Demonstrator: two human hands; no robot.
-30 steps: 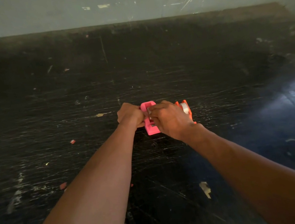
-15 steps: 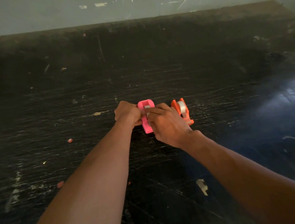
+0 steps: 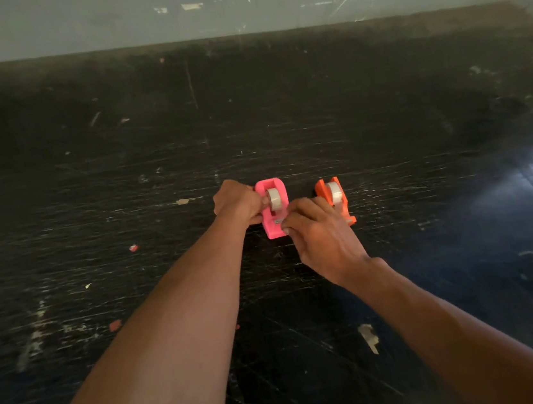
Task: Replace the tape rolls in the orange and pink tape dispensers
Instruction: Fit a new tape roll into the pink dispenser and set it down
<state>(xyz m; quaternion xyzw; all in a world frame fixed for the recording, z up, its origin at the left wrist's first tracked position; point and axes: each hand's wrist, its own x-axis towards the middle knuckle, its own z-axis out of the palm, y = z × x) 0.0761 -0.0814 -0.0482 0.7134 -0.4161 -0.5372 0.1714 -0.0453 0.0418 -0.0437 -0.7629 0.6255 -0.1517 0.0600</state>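
The left hand is curled round the left side of the pink tape dispenser, which stands on the dark, scratched table between the two hands. A pale tape roll sits upright in the dispenser, just right of the left hand's knuckles. The right hand is at the dispenser's near end, its bent fingertips pinching at the cutter. Whether a strip of tape lies between them cannot be told. Just beyond the right hand's knuckles, and partly hidden by them, stands the orange tape dispenser with its own pale roll, apart from the pink one. Scraps of paper lie on the table nearer than the right hand.
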